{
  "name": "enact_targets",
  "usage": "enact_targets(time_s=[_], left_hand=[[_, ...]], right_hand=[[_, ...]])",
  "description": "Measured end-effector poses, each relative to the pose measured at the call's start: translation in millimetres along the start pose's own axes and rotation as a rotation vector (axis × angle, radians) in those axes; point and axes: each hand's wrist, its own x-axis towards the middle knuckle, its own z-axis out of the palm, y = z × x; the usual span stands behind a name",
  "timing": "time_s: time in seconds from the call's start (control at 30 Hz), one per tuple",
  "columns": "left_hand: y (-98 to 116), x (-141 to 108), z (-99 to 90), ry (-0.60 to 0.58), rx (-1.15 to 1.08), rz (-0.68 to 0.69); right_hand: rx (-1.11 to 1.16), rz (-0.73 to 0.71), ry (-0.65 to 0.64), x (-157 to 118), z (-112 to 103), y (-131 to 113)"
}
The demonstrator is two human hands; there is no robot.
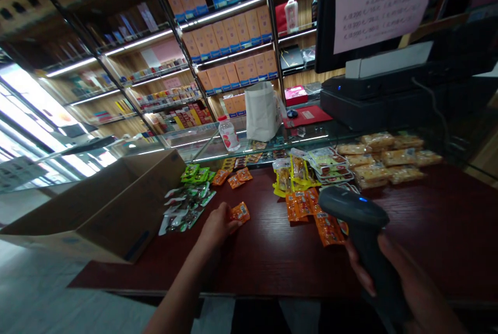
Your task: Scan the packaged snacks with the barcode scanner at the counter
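My left hand (216, 225) pinches a small orange snack packet (240, 212) just above the dark red tabletop (268, 256). In my right hand (404, 266) is a black barcode scanner (354, 207), its head pointing left with a blue light on top. Behind the scanner's head lie several orange snack packets (301, 205), partly covered by it. Two more orange packets (239, 178) rest beyond my left hand. To the left of that hand is a pile of silvery-green packets (185, 207), with bright green packets (197, 174) behind it.
An open cardboard box (112, 209) stands at the left. Yellow bags (291, 172) and wrapped pastry-like packs (383, 157) lie at the back right. Behind are a bottle (229, 134), a white paper bag (261, 113) and a monitor (326, 33) on a glass counter.
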Motion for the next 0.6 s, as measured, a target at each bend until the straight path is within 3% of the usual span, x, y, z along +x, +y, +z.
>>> enact_targets(time_s=[0.1, 0.33, 0.47, 0.6], left_hand=[[16, -16, 4.0, 0.085, -0.155, -0.037], [73, -51, 23.5, 0.119, -1.063, -0.018], [95, -60, 33.5, 0.151, -1.186, -0.05], [105, -63, 40.7, 0.141, -1.207, -0.076]], right_hand=[[0.015, -0.024, 0.008, -2, 6, -4], [-0.096, -0.053, -0.075, -15, 22, -16], [-0.051, -0.042, -0.144, -13, 28, -8], [0.043, 0.018, -0.223, -3, 24, 9]])
